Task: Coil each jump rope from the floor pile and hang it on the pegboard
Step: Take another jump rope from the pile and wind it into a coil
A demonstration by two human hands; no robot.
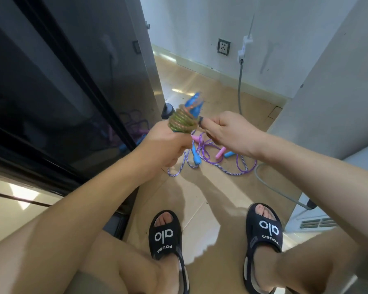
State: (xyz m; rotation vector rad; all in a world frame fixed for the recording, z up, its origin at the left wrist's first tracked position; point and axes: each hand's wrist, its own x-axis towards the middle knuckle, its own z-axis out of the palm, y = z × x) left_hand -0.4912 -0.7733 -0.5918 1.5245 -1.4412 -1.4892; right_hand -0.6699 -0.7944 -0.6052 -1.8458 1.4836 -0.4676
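Both hands (166, 145) (232, 132) on coiled green rope (182, 120), blue handles (194, 105)

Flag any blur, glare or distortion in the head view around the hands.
Head view: motion blur softens the left hand, right hand and the coiled rope they hold; wide-angle bending curves the dark glossy cabinet; window glare patches the floor; the floor pile of ropes stays fairly sharp.

Place: home room
Signs: tan tiled floor (210, 85), wall socket (223, 47), dark glossy cabinet (51, 85), slippers (166, 234)
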